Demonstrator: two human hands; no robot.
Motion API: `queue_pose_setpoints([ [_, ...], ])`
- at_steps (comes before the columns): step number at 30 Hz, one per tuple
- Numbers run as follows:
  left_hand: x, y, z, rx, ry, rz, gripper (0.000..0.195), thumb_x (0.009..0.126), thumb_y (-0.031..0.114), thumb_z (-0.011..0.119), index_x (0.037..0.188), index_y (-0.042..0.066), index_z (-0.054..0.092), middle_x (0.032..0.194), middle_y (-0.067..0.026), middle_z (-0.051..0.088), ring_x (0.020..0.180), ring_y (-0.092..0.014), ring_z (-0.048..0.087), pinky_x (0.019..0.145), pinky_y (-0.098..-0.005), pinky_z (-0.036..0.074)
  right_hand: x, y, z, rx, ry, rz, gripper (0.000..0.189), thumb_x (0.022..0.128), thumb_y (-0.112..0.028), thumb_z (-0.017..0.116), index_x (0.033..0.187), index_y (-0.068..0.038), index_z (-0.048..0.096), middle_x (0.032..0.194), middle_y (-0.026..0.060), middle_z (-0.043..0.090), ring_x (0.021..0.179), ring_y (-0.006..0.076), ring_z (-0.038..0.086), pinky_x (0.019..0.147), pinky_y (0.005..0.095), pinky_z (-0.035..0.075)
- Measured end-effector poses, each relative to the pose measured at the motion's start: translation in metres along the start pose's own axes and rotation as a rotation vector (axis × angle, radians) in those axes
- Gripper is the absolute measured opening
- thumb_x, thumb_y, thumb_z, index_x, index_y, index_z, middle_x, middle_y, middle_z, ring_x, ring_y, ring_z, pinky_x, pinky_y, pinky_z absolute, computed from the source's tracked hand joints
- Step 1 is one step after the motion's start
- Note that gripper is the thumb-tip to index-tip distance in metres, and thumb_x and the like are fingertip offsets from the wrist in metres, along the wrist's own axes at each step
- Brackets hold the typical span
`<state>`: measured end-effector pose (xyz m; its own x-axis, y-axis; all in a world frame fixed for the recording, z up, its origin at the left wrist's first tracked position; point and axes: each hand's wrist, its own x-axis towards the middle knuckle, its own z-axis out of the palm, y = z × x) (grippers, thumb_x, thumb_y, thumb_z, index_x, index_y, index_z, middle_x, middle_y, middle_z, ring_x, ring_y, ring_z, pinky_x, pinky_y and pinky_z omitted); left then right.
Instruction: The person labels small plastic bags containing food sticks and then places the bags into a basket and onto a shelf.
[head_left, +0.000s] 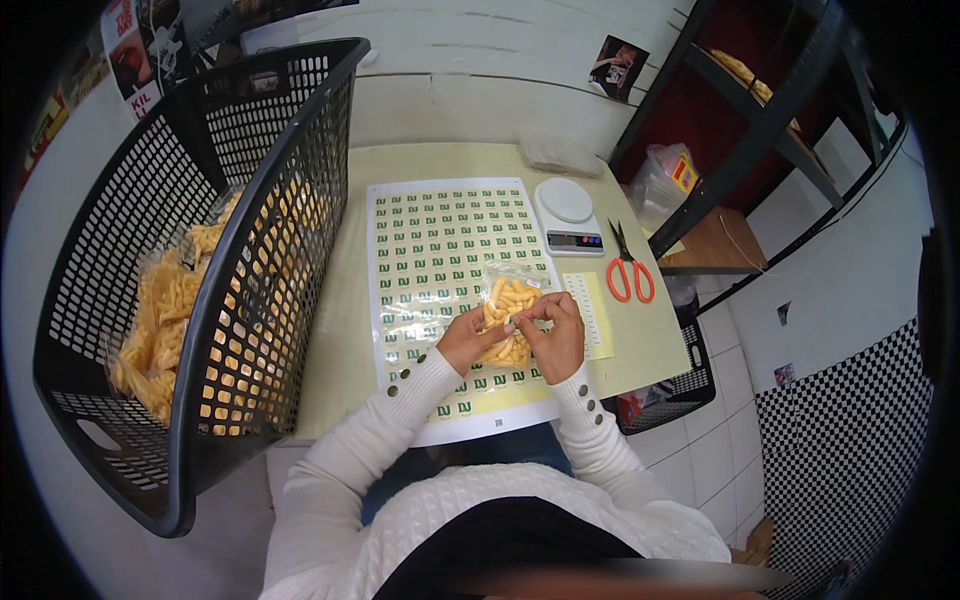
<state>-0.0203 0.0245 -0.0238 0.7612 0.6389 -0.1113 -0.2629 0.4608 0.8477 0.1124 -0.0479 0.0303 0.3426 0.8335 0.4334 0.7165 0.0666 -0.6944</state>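
Observation:
A clear plastic bag of yellow puffed snack sticks (513, 294) lies over a large printed sheet of repeated green logo labels (442, 247). My left hand (466, 341) holds the bag by its left side, thumb across its front. At the bag's middle, the thumb and fingertips of my right hand (556, 336) pinch together close to my left thumb. A small pale piece (513, 320) shows at those fingertips; its kind is too small to tell. Just right of the bag lies a narrow strip of small printed labels (580, 289) on yellow backing paper (604, 322).
A tall black plastic basket (262, 247) with several snack bags (161, 322) stands left. A white digital kitchen scale (568, 214), orange-handled scissors (628, 266) and a stack of clear bags (559, 155) lie on the table (645, 345). Right are a metal shelf (739, 82) and a low black crate (667, 401).

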Motion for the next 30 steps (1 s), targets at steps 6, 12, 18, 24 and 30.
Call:
queue_pose_setpoints([
  [6,-0.002,0.005,0.005,0.008,0.048,0.011,0.037,0.085,0.006,0.056,0.12,-0.001,0.045,0.113,-0.0076,0.056,0.099,-0.014,0.056,0.085,-0.0273,0.047,-0.005,-0.005,0.008,0.105,0.155,0.09,0.037,0.067,-0.004,0.072,0.096,-0.002,0.049,0.094,0.0092,0.046,0.077,0.0194,0.05,0.069,0.0302,0.043],
  [12,0.0,0.003,0.007,0.013,0.058,0.041,0.035,0.087,0.008,0.054,0.119,0.0,0.045,0.11,-0.0081,0.057,0.096,-0.014,0.057,0.083,-0.0275,0.048,-0.007,0.033,0.023,0.508,0.071,0.285,0.05,0.07,-0.005,0.073,0.107,0.0,0.04,0.102,0.009,0.043,0.079,0.0141,0.05,0.065,0.0254,0.046],
  [18,0.001,-0.003,0.006,0.043,0.153,0.112,0.03,0.088,0.011,0.055,0.115,-0.001,0.05,0.103,-0.0078,0.06,0.089,-0.012,0.059,0.077,-0.0246,0.049,-0.012,0.023,0.015,0.617,-0.073,0.267,0.057,0.071,0.0,0.07,0.116,0.0,0.035,0.105,0.0102,0.042,0.086,0.0154,0.05,0.069,0.0253,0.048],
  [24,0.006,-0.006,0.006,0.157,0.231,0.162,0.029,0.084,0.012,0.061,0.108,-0.002,0.054,0.097,-0.0069,0.062,0.085,-0.01,0.059,0.071,-0.0231,0.049,-0.015,0.028,0.011,0.672,-0.139,0.26,0.059,0.072,0.005,0.066,0.119,-0.003,0.03,0.106,0.0088,0.04,0.09,0.0147,0.049,0.074,0.0248,0.047],
  [30,0.004,0.003,0.014,0.281,0.206,0.202,0.034,0.081,0.009,0.065,0.11,-0.003,0.052,0.098,-0.008,0.062,0.084,-0.012,0.06,0.072,-0.0234,0.05,-0.018,0.038,0.006,0.608,-0.128,0.243,0.053,0.072,-0.004,0.069,0.115,-0.001,0.038,0.102,0.0099,0.05,0.083,0.0161,0.055,0.07,0.026,0.049],
])
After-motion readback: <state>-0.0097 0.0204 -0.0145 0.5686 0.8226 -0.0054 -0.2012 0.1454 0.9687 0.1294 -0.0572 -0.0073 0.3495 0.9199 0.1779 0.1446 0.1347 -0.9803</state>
